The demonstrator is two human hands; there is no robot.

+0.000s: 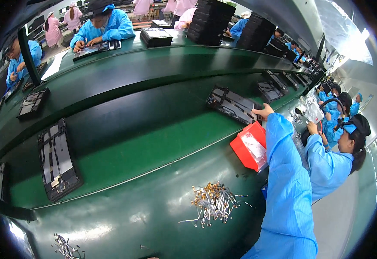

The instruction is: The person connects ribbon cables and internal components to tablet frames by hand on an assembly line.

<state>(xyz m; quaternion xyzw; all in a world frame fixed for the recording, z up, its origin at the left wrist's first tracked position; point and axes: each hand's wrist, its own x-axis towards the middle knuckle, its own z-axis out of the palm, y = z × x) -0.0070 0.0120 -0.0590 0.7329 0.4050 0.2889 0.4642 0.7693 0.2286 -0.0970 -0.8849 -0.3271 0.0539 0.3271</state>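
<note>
Right-hand fingers point(257, 112) gripped a flat, black, rectangular electronic unit point(233, 104) by one end. Probably stiff but fragile, it suited rim holds.

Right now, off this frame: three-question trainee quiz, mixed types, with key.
1. What does the wearer's right hand grip?
2. Fill in: the larger pile of small parts mixes silver with ____.
3. True or false: the red bin lies to the left of that pile.

Key:
1. The near right end of a dark flat device.
2. Gold.
3. False; the red bin is beyond the pile, to its right.
</note>
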